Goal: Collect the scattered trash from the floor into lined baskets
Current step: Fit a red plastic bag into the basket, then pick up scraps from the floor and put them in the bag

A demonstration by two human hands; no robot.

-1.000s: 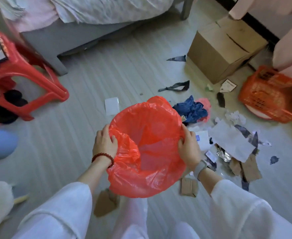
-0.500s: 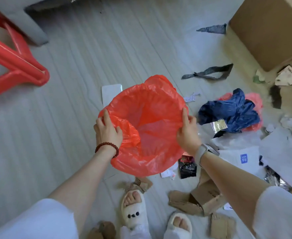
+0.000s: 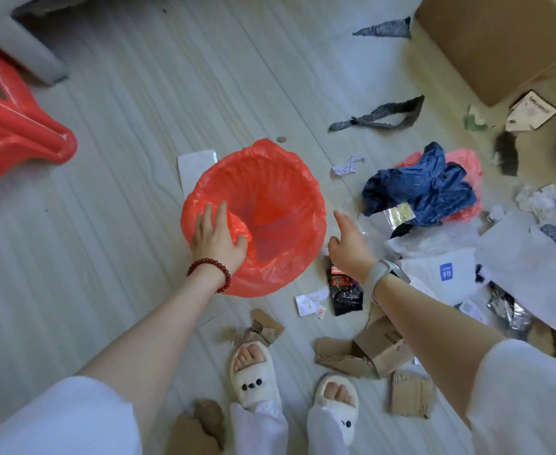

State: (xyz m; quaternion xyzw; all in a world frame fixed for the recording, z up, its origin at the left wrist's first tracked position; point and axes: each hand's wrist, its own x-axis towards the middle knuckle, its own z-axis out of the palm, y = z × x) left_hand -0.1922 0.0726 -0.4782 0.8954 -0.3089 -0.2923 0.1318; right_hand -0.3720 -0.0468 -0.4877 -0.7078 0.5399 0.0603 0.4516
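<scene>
Your left hand [image 3: 215, 236] grips the lined basket [image 3: 279, 178] rim, your right hand [image 3: 348, 239] hangs released beside it; collection next, starting with the black wrapper [image 3: 345, 289] beneath your right wrist.

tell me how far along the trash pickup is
Done: the red liner sits open in the basket, nothing visibly in it. In hand: left hand grips its rim; right hand is open, empty. Left: the wrapper, blue bag and cardboard all lie on the floor.

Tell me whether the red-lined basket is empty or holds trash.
Empty: the basket shows only bare red liner inside, while trash lies on the floor around it.
</scene>
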